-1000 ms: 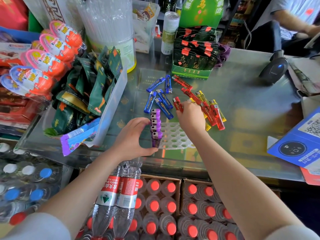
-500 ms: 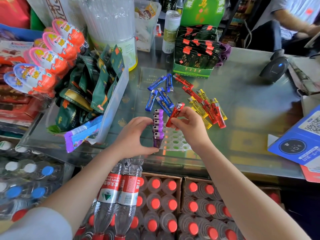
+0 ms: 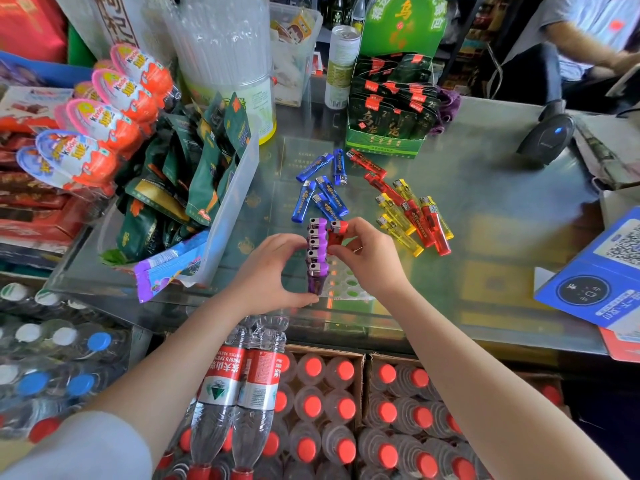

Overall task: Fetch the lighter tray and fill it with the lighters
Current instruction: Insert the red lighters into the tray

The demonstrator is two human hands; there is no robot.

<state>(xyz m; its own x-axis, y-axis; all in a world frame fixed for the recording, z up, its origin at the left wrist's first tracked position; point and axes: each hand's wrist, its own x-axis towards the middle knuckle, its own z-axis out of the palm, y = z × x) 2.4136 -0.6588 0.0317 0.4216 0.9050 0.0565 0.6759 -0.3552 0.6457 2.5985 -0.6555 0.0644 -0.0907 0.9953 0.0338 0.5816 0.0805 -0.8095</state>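
At nine o'clock, Kinder eggs (image 3: 104,123) show their labels; the left hand (image 3: 273,271) curls round the purple lighters (image 3: 318,244) standing in the white lighter tray (image 3: 346,284), mostly hidden by both hands. The right hand (image 3: 369,261) pinches a red lighter (image 3: 336,233) beside them. At four o'clock, a blue QR card (image 3: 602,271) is cut off, its writing too small to read.

"Kinder" stands on the egg packs (image 3: 104,129), "NONGFU SPRING" on the bottle labels (image 3: 221,372)
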